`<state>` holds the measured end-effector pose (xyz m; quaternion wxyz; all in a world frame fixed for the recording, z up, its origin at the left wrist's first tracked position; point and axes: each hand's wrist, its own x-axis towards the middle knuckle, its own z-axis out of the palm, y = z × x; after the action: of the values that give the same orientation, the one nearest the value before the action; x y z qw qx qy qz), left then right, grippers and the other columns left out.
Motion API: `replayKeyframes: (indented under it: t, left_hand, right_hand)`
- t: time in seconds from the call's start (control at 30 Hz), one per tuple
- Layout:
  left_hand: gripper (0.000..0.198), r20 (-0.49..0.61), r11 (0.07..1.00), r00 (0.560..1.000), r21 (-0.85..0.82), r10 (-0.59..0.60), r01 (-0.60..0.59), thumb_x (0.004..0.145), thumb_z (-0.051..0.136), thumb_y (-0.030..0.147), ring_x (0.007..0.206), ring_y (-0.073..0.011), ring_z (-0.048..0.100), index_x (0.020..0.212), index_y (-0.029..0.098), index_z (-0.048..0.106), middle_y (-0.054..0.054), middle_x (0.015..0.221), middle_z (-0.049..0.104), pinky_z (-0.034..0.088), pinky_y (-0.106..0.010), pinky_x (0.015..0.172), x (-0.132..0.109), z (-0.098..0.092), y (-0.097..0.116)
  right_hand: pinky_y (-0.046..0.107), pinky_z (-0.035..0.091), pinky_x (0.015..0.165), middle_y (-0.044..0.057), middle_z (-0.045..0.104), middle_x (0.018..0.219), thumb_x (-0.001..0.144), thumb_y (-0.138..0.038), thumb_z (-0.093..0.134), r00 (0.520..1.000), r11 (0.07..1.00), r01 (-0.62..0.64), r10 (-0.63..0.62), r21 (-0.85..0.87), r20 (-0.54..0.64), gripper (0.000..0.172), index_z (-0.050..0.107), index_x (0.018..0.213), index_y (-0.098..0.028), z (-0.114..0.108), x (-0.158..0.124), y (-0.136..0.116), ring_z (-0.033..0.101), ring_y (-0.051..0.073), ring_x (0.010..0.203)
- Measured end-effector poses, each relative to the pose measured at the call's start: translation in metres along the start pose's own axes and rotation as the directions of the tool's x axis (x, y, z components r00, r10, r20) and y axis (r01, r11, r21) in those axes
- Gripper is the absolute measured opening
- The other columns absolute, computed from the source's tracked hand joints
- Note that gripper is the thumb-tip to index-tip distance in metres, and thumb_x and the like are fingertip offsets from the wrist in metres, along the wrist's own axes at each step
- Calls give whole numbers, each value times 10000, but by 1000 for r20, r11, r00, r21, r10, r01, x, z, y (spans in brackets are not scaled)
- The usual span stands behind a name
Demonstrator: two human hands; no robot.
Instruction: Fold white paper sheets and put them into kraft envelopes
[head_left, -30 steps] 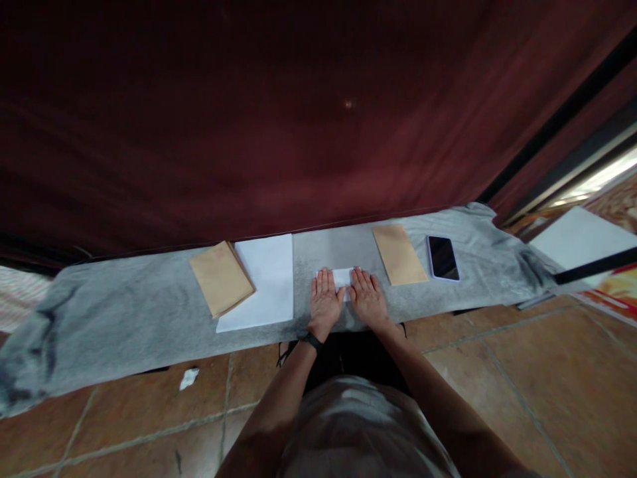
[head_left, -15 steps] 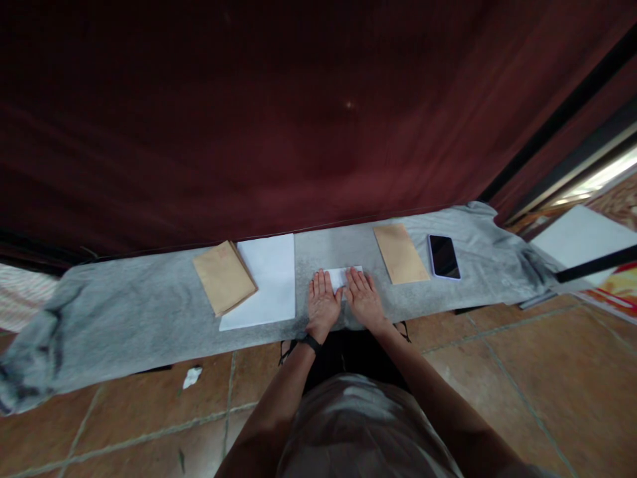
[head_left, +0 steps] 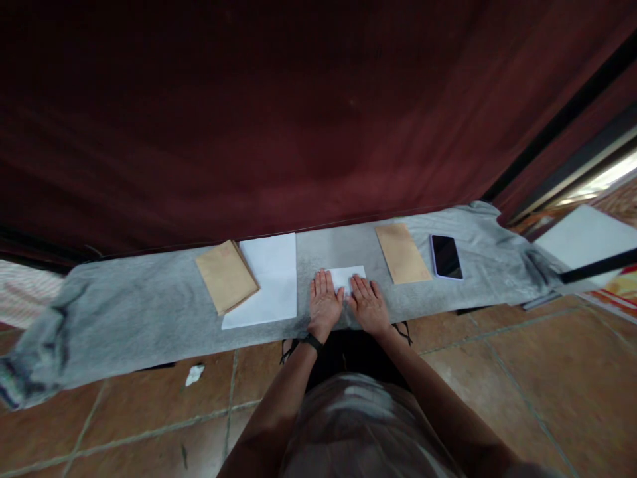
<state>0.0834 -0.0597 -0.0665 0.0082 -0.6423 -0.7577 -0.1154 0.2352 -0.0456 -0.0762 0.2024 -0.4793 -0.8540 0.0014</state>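
A small folded piece of white paper [head_left: 347, 274] lies flat on the grey cloth, close to its front edge. My left hand [head_left: 325, 302] presses on the paper's left side, palm down with fingers stretched out. On its right side rests my right hand [head_left: 369, 305], likewise flat and open. Parts of the paper are hidden under both hands. Left of my hands are white paper sheets [head_left: 273, 285], partly covered by a stack of brown envelopes [head_left: 226, 275]. A single brown envelope [head_left: 403, 253] lies to the right.
The grey cloth [head_left: 129, 305] covers a long narrow bench. A phone [head_left: 446, 257] with a dark screen sits at the right. A dark red upright surface [head_left: 318, 133] stands behind the bench. A crumpled white scrap [head_left: 194, 374] is on the tiled floor.
My right hand has slid slightly down and to the right, showing more of the folded paper. My left hand stays flat on it. The whole view has shifted a little.
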Motion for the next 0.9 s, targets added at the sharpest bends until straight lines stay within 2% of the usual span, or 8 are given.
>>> replayKeyframes:
  t: [0.17,0.3,0.47,0.67,0.77,0.9]
  left_hand:
    - [691,-15,1000,1000,-8,-2,2,1034,339,447,1553,-294,235,1580,27,281,-210,1642,305,257,-504,1251,-1,0,0]
    - [664,-7,1000,1000,0,20,-20,1039,336,413,1558,-298,217,1576,25,290,-204,1644,301,209,-525,1265,-2,-6,2]
    - [566,37,979,979,-30,201,-200,1047,330,332,1563,-240,207,1571,121,355,-115,1655,320,183,-473,1286,-7,-15,3]
    - [551,128,909,901,-94,414,-405,1050,375,440,1559,-220,225,1549,210,410,-58,1658,335,188,-445,1288,-27,-25,-4]
    - [592,145,891,879,-100,454,-444,1036,408,491,1561,-233,221,1562,222,385,-77,1665,316,181,-451,1287,-34,-29,-9]
    - [631,133,886,876,-72,464,-458,1029,421,512,1557,-241,232,1573,199,359,-114,1665,305,196,-455,1282,-37,-28,-11]
  right_hand:
    - [499,266,1204,158,469,1561,1062,-395,369,999,999,-40,40,-26,-7,576,391,1556,-99,-1,-7,7,453,299,1430]
    - [500,260,1201,157,460,1566,1065,-393,350,999,998,-47,47,-27,-10,576,397,1551,-87,-2,-9,9,462,310,1419]
    - [493,260,1199,160,468,1561,1057,-374,369,998,998,-53,53,-23,-16,575,385,1559,-95,-2,-9,9,468,306,1415]
    - [506,251,1206,160,440,1580,1061,-356,356,998,998,-58,58,-11,18,568,378,1562,-89,-4,-9,8,437,307,1438]
    - [522,249,1208,169,430,1584,1066,-363,345,998,998,-59,59,5,32,572,369,1567,-88,-6,-9,9,430,315,1444]
    - [543,259,1208,171,433,1582,1069,-356,331,998,997,-60,58,52,37,564,361,1574,-106,-10,-6,10,410,310,1462]
